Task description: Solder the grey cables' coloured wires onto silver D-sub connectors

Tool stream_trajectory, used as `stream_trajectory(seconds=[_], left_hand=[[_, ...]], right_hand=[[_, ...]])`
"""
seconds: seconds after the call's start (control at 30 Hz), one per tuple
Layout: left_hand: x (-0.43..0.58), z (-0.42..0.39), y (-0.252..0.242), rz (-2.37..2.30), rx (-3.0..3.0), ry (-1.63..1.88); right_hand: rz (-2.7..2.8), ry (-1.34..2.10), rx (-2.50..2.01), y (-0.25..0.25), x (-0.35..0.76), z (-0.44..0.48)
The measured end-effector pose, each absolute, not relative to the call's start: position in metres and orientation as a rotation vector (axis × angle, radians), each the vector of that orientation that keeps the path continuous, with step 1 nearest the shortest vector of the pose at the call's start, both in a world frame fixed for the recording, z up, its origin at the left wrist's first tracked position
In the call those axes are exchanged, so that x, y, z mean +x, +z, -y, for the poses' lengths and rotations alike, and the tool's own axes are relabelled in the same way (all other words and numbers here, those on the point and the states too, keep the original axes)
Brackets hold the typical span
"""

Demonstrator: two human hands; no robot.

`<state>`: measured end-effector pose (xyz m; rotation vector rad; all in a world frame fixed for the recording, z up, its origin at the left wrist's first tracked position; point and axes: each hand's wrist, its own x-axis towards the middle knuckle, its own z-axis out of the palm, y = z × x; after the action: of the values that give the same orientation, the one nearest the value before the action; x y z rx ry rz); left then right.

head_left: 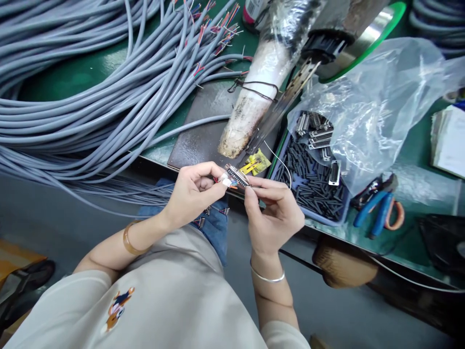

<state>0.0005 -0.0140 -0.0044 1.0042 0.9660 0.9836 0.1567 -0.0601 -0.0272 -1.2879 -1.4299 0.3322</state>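
A small metal-edged connector (238,176) sits between the two hands, just past the counter's near edge. The right hand (272,208) pinches its right end between thumb and fingers; the left hand (196,191), thumb and forefinger pressed together, grips coloured wires (234,185) at its left end. Just beyond lies a yellow piece (258,163), below a tapered, plastic-wrapped column (254,92). To the right, a blue tray (323,219) carries black tubes (308,182) and more connectors (321,137), beside pliers (383,213). Grey cables (109,114) cover the left of the green counter (417,198).
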Motion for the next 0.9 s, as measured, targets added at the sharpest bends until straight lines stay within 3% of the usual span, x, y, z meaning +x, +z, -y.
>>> stream_trajectory(seconds=[0.5, 0.9], left_hand=[[0.008, 0.012, -0.007, -1.046, 1.062, 1.116], [0.011, 0.009, -0.003, -1.090, 1.155, 1.134]], right_hand=[[1.632, 0.028, -1.293, -0.028, 0.157, 0.058], [1.649, 0.013, -1.263, -0.029, 0.161, 0.053]])
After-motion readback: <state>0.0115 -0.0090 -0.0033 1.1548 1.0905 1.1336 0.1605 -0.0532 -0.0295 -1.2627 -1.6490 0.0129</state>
